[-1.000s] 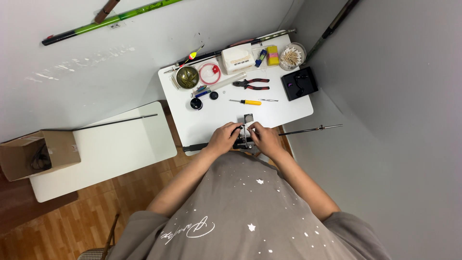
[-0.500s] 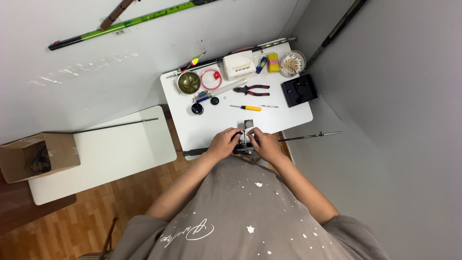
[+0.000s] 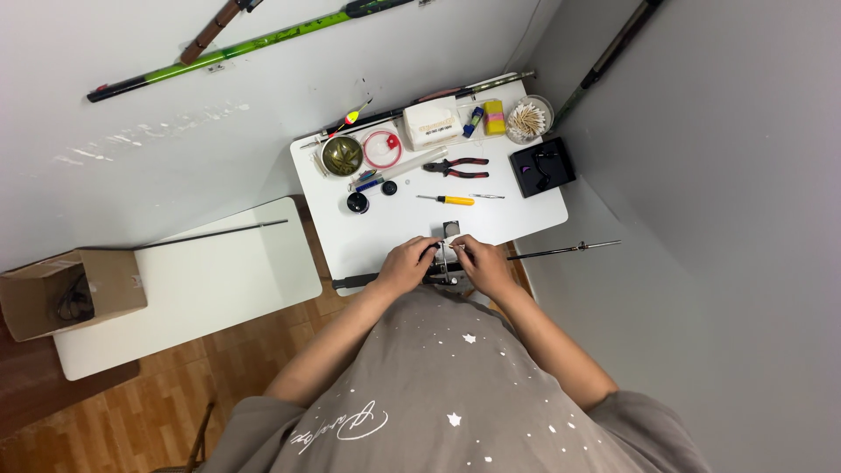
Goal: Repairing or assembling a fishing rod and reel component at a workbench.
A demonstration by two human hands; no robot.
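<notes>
My left hand (image 3: 408, 264) and my right hand (image 3: 480, 263) meet at the near edge of a small white table (image 3: 385, 232). Between them sits a small dark metal device (image 3: 447, 254) with a grey upright part, mounted on a long thin dark rod (image 3: 561, 250) that runs across the table's front and sticks out to the right. Both hands pinch at this device with their fingertips. What exactly the fingers grip is too small to tell.
Farther back on the table lie a yellow-handled screwdriver (image 3: 450, 200), red-handled pliers (image 3: 457, 165), a red ring (image 3: 382, 149), a brass-coloured bowl (image 3: 341, 155), a white box (image 3: 432, 124), a cup of sticks (image 3: 529, 118) and a black tray (image 3: 542, 165). A lower white table (image 3: 188, 285) with a cardboard box (image 3: 68, 291) stands left.
The view has shifted slightly, so the table sits a little lower in frame. Both hands stay on the small device at the table's front edge.
</notes>
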